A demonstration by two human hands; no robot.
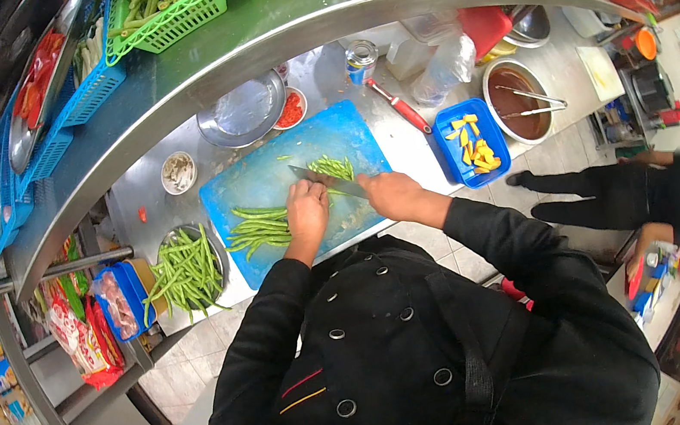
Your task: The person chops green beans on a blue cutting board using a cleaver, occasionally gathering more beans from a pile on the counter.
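Beans [260, 228] lie in a green bundle on the blue cutting board [266, 179], long axes running left to right, with the left hand [307, 208] pressed on their right ends, fingers curled together over them. Just right of it, the right hand [388, 194] has its fingers clamped round a knife [327, 181], whose blade slants up-left past the left knuckles toward a small pile of cut pieces [334, 166].

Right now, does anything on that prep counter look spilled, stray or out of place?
Little stands out. A small red scrap lies alone on the steel counter, left of the blue cutting board. The green beans sit bundled under the left hand; the right hand holds the knife.
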